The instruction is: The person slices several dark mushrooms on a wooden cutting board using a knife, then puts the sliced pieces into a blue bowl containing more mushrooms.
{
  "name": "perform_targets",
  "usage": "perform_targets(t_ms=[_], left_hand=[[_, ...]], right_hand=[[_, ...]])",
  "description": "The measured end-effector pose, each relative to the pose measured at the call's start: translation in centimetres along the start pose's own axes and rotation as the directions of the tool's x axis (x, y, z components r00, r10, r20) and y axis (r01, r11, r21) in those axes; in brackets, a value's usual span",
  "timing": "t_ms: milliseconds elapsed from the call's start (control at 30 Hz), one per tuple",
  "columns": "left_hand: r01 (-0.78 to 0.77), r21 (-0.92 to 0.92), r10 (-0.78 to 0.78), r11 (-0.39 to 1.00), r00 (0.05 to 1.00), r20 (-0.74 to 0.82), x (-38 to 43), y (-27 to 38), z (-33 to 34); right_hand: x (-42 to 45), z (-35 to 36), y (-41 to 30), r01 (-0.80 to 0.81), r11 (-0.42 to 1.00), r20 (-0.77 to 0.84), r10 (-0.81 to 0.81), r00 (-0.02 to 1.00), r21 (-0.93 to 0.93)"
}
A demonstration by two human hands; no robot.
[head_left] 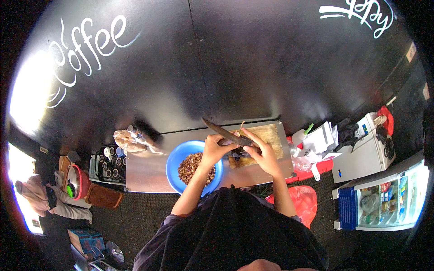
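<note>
A long knife with a dark blade (218, 129) slants up to the left over the worktop. Its lower end lies between the thumb and fingers of my right hand (263, 155). My left hand (217, 149) is curled beside the blade, pinching a dark brown piece that is mostly hidden by the fingers. Below both hands is a worn wooden cutting board (274, 139), with dark pieces (239, 153) on it. A thin brown stem (242, 126) sticks up near my right fingertips. Under my left forearm stands a blue plastic bowl (172, 159) holding chopped brown pieces (191, 169).
The steel worktop (145, 174) meets a black wall. At its left are a plastic bag (126, 140) and a crate of bottles (113, 162). Papers (320, 139) and a red tray (310, 172) lie right. A red bag (300, 201) hangs low; a person (54, 196) stands far left.
</note>
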State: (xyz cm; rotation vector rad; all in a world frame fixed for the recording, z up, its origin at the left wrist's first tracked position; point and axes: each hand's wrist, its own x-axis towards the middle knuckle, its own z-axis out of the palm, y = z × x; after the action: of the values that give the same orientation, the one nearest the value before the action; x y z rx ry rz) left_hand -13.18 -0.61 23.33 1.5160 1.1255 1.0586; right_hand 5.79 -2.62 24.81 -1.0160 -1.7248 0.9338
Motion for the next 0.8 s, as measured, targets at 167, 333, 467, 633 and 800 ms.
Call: perform_targets(t_ms=[167, 333, 467, 633, 800], left_hand=[[-0.096, 0.166, 0.127, 0.981, 0.974, -0.188, -0.4, 2.5, 1.1], [-0.122, 0.297, 0.195, 0.947, 0.953, -0.233, -0.4, 1.5, 1.3], [-0.166, 0.433, 0.29, 0.886, 0.927, -0.237, -0.5, 1.7, 1.7], [-0.13, 0.405, 0.246, 0.905, 0.937, -0.247, -0.7, 2.5, 1.7], [-0.252, 0.498, 0.402, 0.83, 0.889, -0.22, -0.7, 2.5, 1.4]], right_hand=[[-0.2, -0.2, -0.7, -0.089, 0.978, 0.012, 0.093, 0.996, -0.191], [-0.5, 0.3, -0.9, -0.075, 0.962, -0.048, 0.064, 0.997, -0.262], [-0.5, 0.5, -0.4, 0.037, 0.943, -0.129, -0.084, 0.988, -0.331], [-0.5, 0.4, -1.4, -0.021, 0.956, -0.082, -0.003, 0.997, -0.293], [-0.4, 0.4, -2.2, -0.103, 0.954, -0.071, 0.087, 0.994, -0.28]])
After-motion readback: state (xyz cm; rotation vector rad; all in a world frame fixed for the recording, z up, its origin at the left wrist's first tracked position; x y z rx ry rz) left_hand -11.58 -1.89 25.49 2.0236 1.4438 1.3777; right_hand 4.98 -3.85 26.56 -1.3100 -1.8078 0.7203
